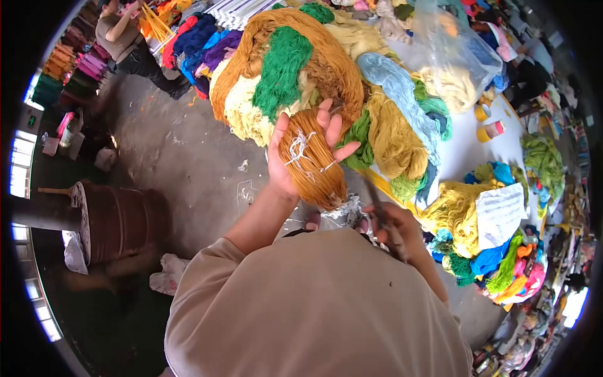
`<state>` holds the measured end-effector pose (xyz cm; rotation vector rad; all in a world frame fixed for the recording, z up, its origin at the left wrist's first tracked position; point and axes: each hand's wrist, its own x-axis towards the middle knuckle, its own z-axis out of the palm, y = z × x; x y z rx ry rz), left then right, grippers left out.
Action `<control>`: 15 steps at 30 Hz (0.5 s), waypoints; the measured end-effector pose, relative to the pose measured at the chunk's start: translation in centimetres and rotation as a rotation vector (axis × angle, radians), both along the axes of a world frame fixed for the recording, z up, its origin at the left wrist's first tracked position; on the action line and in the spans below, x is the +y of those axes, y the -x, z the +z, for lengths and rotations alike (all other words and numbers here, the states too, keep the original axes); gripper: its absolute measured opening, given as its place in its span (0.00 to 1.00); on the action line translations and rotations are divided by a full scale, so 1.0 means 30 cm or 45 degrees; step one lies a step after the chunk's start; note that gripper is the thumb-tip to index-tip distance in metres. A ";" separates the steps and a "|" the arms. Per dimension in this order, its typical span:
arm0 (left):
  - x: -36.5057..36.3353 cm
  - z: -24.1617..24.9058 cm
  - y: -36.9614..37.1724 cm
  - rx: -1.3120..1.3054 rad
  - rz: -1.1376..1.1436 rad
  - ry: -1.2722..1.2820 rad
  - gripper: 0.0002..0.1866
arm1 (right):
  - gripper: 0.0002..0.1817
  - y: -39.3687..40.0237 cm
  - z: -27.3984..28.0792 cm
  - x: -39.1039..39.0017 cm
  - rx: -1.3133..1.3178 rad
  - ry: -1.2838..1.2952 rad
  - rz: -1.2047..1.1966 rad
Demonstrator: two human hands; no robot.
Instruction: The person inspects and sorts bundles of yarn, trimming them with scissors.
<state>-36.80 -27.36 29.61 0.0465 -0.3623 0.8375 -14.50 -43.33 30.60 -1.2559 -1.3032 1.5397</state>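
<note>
An orange-brown skein of yarn (314, 160), tied with loose white string, rests in my left hand (282, 163), palm up with the fingers curled along its sides. White string ends trail over its front. Lower right, my right hand (405, 227) is closed around a long, thin, dark tool (379, 206) that looks like a blade, its tip pointing up toward the yarn pile. Just beyond my left hand lie a dark green yarn bundle (281, 72), a cream one (248, 113) and a large brown hank (342, 60).
A white table (461, 151) with a yellow edge carries olive, light-blue and yellow yarn, a printed paper sheet (500, 215) and yarn cones (490, 131). At left stands a rusty drum (125, 220) with a thick pipe. Another person (129, 41) handles yellow yarn at upper left.
</note>
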 end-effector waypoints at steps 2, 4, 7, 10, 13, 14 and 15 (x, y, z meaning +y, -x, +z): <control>-0.011 0.019 0.037 0.023 -0.010 0.074 0.38 | 0.18 0.073 -0.001 0.050 -0.106 -0.137 0.149; -0.005 0.030 0.080 -0.029 -0.032 0.078 0.38 | 0.19 0.129 0.022 0.056 -0.079 -0.059 0.162; -0.001 0.035 0.134 -0.070 -0.032 0.069 0.38 | 0.20 0.176 0.024 0.053 -0.119 -0.062 0.182; -0.008 0.034 0.171 -0.047 -0.013 0.053 0.37 | 0.18 0.211 0.016 0.054 -0.142 -0.037 0.186; -0.018 0.024 0.194 -0.016 -0.003 0.017 0.37 | 0.20 0.244 0.017 0.062 -0.106 -0.047 0.172; -0.020 0.018 0.199 0.008 0.007 -0.013 0.37 | 0.21 0.252 0.019 0.064 -0.125 -0.040 0.176; -0.021 0.013 0.204 0.003 0.012 -0.013 0.37 | 0.27 0.260 0.020 0.067 -0.143 -0.032 0.179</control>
